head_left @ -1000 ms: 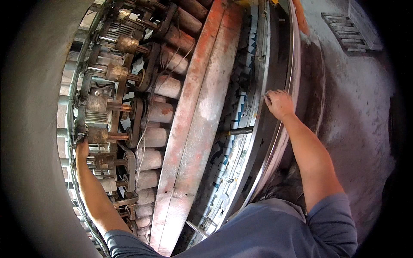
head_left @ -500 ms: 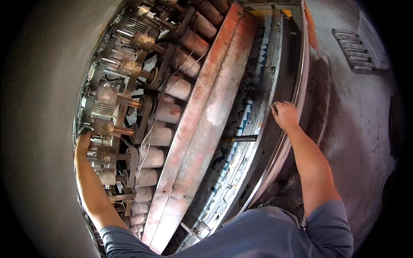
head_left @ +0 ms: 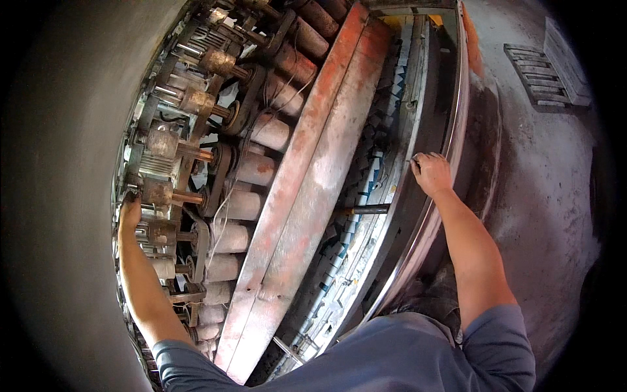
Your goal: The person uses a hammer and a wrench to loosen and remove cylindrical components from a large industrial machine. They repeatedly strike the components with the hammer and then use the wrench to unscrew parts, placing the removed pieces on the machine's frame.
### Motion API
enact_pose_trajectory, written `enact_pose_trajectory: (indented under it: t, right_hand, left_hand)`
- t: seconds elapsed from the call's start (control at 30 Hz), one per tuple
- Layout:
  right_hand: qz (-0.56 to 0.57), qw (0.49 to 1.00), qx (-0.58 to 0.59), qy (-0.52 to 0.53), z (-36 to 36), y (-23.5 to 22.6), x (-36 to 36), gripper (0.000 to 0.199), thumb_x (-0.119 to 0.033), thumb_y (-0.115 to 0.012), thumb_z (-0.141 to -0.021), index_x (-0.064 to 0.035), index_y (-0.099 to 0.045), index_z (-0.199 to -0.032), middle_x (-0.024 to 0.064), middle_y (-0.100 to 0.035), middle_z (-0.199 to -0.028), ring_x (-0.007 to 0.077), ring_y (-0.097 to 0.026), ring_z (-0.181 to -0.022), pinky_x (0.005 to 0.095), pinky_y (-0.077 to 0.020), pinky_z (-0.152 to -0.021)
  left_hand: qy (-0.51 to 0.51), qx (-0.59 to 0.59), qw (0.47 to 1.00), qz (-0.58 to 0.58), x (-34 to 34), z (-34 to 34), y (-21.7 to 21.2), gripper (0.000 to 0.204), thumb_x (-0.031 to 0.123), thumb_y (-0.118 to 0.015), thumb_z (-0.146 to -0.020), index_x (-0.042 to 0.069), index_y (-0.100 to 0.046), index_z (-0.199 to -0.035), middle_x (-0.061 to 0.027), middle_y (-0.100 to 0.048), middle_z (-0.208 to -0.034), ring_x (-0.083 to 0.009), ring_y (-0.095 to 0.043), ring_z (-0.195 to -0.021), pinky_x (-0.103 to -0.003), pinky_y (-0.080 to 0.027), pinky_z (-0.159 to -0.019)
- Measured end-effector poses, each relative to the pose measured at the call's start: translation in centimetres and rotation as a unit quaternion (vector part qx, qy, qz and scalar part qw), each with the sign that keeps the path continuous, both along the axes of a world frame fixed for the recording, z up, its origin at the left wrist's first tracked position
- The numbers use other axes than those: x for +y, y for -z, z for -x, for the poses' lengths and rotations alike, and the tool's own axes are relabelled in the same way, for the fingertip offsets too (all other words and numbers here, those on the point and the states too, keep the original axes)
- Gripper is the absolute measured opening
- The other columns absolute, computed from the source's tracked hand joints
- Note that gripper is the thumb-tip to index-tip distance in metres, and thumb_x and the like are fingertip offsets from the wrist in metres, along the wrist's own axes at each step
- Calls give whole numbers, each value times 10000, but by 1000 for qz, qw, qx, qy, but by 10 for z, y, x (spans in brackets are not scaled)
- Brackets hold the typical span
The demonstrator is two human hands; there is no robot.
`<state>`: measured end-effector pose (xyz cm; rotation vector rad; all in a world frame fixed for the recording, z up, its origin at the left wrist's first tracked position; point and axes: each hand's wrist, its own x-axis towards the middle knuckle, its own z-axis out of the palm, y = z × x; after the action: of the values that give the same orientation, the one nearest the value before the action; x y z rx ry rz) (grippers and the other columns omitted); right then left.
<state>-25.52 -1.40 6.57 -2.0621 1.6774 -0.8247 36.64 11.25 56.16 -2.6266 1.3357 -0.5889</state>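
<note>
My left hand (head_left: 131, 204) reaches in at the far left, against the outer end of a worn, brownish cylinder (head_left: 157, 192) in the machine's row of spindle units. Its fingertips look dark and are curled in on a small part there that I cannot make out. From that cylinder a coppery shaft (head_left: 188, 196) runs toward a belt housing (head_left: 212, 186). Over the machine's right side, my right hand (head_left: 432, 174) is closed, thumb against the bent fingers, beside the long pale metal rail (head_left: 406, 153). Whatever it may hold is hidden.
A long red-and-white stained beam (head_left: 304, 209) slants between the hands, beside a row of dusty motors (head_left: 243, 205). Right of it lie small tiles (head_left: 346, 240) and a dark crossbar (head_left: 369, 210). A curved metal edge (head_left: 418, 242) borders the machine. A slatted pallet (head_left: 539, 77) rests on the floor.
My left hand has shifted slightly right and up at the cylinder's end, and more of its back and fingers shows. My right hand has hardly moved.
</note>
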Motion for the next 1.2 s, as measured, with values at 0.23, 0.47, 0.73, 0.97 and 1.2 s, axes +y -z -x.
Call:
enact_pose_trajectory:
  t: [0.23,0.47,0.73,0.97,1.2]
  right_hand:
    - [6,1000,7,23,8,3,-4,208,-265,-593,-892,-69,-656,-859,114,-692,-857,303,-639,-906,447,-479,-882]
    - [23,1000,6,15,-3,3,1,191,-258,-617,-867,-72,-653,-840,112,-688,-833,297,-641,-880,437,-492,-852]
    - [23,1000,-15,-7,-8,6,6,194,-261,-617,-872,-74,-661,-847,125,-681,-818,305,-641,-874,443,-491,-848]
    - [23,999,13,24,7,3,-3,200,-265,-617,-871,-72,-661,-841,130,-686,-838,304,-646,-873,435,-493,-850]
    - [35,999,19,31,5,10,-4,185,-266,-631,-852,-86,-665,-875,136,-686,-850,312,-647,-881,449,-493,-881]
  left_hand:
    - [-20,93,995,32,-23,20,10,541,454,-438,-931,11,-623,-1178,-248,-600,-1226,-415,-543,-1170,-461,-423,-960]
    - [-36,-61,996,47,-6,-32,8,567,488,-470,-916,-7,-626,-1146,-224,-659,-1086,-367,-624,-1005,-456,-465,-884]
    - [72,-58,992,83,33,-116,-7,502,449,-522,-909,8,-619,-1128,-181,-647,-830,-285,-642,-702,-428,-482,-594]
    - [73,193,965,160,-12,-25,23,362,334,-560,-914,26,-627,-1092,-92,-643,-794,-192,-603,-682,-374,-453,-597]
    - [-75,142,973,167,-26,51,25,396,349,-578,-931,0,-633,-1110,-103,-676,-911,-213,-631,-676,-362,-474,-585]
